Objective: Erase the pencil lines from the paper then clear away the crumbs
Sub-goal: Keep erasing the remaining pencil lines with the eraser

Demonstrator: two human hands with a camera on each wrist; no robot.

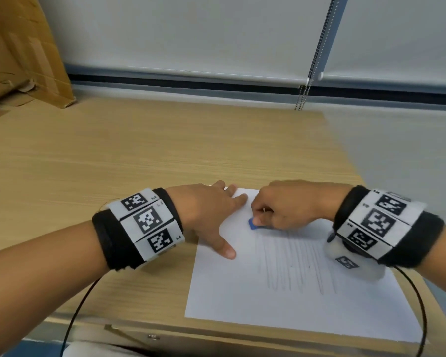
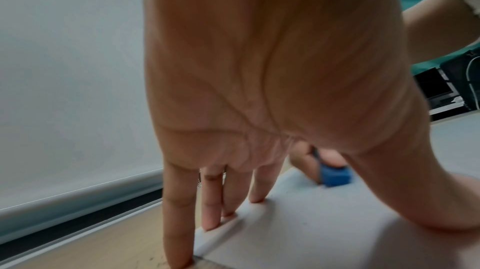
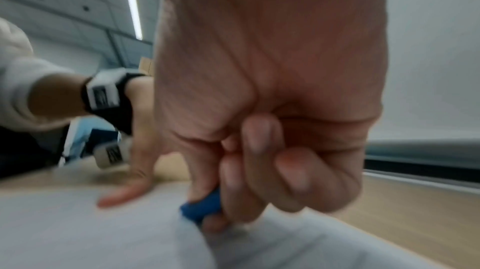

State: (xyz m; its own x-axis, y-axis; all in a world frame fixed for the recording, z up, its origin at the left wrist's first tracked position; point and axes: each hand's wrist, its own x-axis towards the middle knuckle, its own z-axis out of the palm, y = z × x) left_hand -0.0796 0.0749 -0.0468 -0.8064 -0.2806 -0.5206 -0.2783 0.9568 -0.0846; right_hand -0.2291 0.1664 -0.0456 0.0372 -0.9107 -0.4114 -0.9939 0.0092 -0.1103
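Two hands over one white rectangular sheet of paper (image 1: 281,300) on a light wood-grain desk (image 1: 113,155). Left hand (image 1: 204,210) spread flat, fingers straight, fingertips (image 2: 257,197) and thumb pressing the sheet's far left corner, gripping nothing. Right hand (image 1: 289,204) curled around a small blue block eraser (image 1: 252,224), pinched between thumb and fingers, tip touching the paper's upper part just beside the left hand. Faint grey vertical pencil lines (image 1: 294,264) nearer the viewer, below the eraser. Brown cardboard box (image 1: 18,47) at far left.
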